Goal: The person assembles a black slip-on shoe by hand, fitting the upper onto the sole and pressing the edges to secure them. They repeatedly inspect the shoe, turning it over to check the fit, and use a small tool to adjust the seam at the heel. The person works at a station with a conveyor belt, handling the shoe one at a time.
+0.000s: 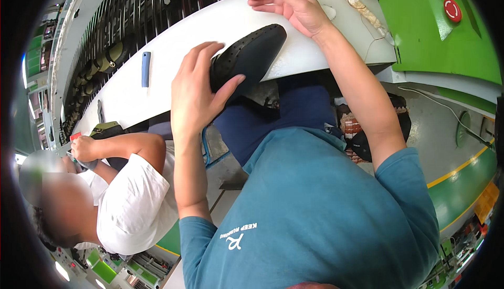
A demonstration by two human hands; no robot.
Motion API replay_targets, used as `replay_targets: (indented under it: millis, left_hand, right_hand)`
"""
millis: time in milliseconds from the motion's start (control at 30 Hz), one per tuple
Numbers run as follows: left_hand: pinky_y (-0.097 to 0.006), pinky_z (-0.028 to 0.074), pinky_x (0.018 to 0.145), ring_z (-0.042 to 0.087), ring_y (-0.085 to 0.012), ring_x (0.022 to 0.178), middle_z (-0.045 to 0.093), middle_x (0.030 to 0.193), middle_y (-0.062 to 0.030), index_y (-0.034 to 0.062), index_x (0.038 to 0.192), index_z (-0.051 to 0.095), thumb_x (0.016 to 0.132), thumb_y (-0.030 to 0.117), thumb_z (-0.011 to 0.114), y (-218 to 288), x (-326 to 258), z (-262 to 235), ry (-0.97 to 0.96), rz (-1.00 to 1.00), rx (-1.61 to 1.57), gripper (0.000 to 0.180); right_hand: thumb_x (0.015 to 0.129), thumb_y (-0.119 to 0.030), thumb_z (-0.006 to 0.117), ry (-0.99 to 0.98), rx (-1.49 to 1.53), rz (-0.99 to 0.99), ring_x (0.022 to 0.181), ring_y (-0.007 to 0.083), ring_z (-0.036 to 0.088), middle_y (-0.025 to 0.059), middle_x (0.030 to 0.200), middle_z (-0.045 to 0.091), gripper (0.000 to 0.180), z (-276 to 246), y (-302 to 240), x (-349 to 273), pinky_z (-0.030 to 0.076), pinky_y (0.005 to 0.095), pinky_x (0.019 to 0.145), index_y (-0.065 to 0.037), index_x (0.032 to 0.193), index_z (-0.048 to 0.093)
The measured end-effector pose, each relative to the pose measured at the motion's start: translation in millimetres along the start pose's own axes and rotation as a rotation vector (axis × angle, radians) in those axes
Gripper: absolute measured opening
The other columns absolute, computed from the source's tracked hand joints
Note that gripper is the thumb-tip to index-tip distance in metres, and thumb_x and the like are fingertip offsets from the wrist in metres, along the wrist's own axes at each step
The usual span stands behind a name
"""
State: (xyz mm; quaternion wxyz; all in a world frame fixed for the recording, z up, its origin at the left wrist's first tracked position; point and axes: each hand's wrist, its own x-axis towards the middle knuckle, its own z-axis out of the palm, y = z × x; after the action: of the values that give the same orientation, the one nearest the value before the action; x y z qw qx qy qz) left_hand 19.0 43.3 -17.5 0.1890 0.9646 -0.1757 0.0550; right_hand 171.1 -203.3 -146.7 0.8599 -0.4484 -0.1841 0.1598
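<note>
A dark shoe (257,53) with rows of small holes along its edge is tilted over the table's near edge, its rounded toe pointing away to the right. My left hand (195,87) grips its near left end, thumb across the smooth dark face and fingers round the far side. Beyond the toe, my right hand (294,6) is raised over the white table (173,53), fingers stretched out and nothing in it. I cannot see the shoe's underside or the part behind my left hand.
A blue-handled tool (146,68) lies on the table to the left. At the right are a whitish wrapped bundle (362,12) and a green machine housing (446,32) with a red button (452,10). Rollers carry shoes (113,57) behind. A co-worker in a white shirt (134,205) sits left.
</note>
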Motion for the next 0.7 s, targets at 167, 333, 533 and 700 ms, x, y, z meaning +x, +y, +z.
replay_targets:
  millis: [167, 333, 533, 700]
  left_hand:
    - [-0.045, 0.056, 0.106, 0.074, -0.0394, 0.121, 0.076, 0.130, -0.0258, -0.0023, 0.142, 0.066, 0.094, 0.042, 0.089, -4, 44, 20, -0.312, -0.074, -0.258, 0.069]
    - [-0.040, 0.056, 0.107, 0.074, -0.0306, 0.121, 0.076, 0.128, -0.0194, -0.0017, 0.144, 0.066, 0.098, 0.032, 0.086, -6, 33, 15, -0.093, -0.078, -0.430, 0.061]
    - [-0.045, 0.056, 0.115, 0.069, -0.0289, 0.130, 0.068, 0.143, -0.0213, -0.0054, 0.157, 0.046, 0.105, -0.007, 0.064, -37, -26, -23, 0.783, -0.062, -1.203, 0.055]
    - [-0.035, 0.057, 0.109, 0.073, -0.0212, 0.121, 0.076, 0.131, -0.0164, -0.0058, 0.142, 0.066, 0.096, -0.001, 0.084, -64, -89, 28, 0.559, -0.531, -0.900, 0.050]
  right_hand:
    - [0.113, -0.031, 0.068, 0.088, -0.147, -0.014, 0.111, 0.0267, 0.079, 0.0137, 0.112, 0.079, 0.033, 8, -3, -7, 0.063, 0.0422, 0.105, -0.001, 0.125, 0.073]
    - [0.113, -0.031, 0.069, 0.158, -0.158, -0.026, 0.101, 0.0221, 0.078, 0.0117, 0.106, 0.079, 0.031, 9, -2, -5, 0.064, 0.0401, 0.100, -0.001, 0.120, 0.074]
    - [0.116, -0.034, 0.061, 0.142, -0.127, -0.050, 0.105, 0.0234, 0.077, 0.0132, 0.109, 0.078, 0.036, 4, -4, -7, 0.063, 0.0418, 0.102, 0.000, 0.124, 0.070]
    - [0.112, -0.031, 0.070, 0.032, -0.267, -0.189, 0.121, 0.0193, 0.072, 0.0099, 0.122, 0.078, 0.034, 13, -12, -6, 0.054, 0.0372, 0.112, -0.002, 0.131, 0.072]
